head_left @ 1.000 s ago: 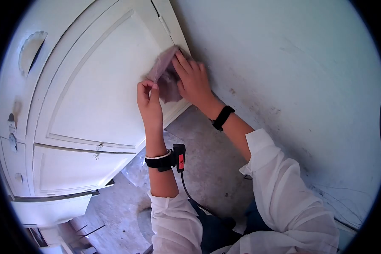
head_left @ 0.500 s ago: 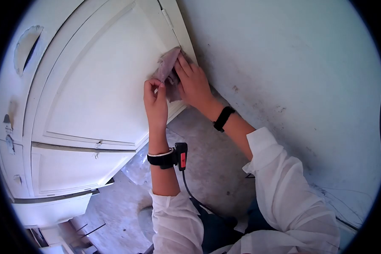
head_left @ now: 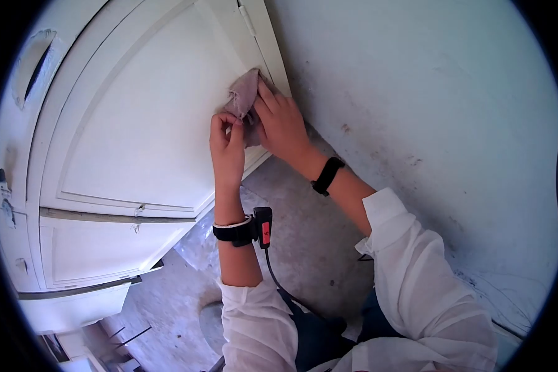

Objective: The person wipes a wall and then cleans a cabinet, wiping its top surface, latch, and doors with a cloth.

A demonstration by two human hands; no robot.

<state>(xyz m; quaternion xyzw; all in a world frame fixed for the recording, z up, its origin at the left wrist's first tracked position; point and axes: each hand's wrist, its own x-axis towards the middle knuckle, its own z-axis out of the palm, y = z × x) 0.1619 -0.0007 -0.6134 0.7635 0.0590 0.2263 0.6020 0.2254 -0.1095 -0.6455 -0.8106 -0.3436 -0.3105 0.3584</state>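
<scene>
A crumpled greyish-pink cloth (head_left: 244,88) lies against the hinged edge of a white cabinet door (head_left: 146,111). My left hand (head_left: 228,144) pinches the lower left part of the cloth between thumb and curled fingers. From the other side, my right hand (head_left: 283,124) grips the cloth, its fingers reaching up along the fabric and its thumb partly hidden behind the folds. Both hands are close together near the cabinet's right corner. Black straps circle both wrists, and a small black device (head_left: 263,227) with a red label is on the left one.
A stained pale wall (head_left: 428,124) rises just right of the cabinet. Below are a lower white drawer front (head_left: 105,248) and the grey floor (head_left: 291,235), with clear plastic sheeting beside the cabinet. A black cable (head_left: 273,270) hangs from the wrist device. A metal hinge (head_left: 247,20) is above.
The view has shifted slightly, so the cabinet appears a little further left. Both hands remain on the cloth, whose folds have changed slightly.
</scene>
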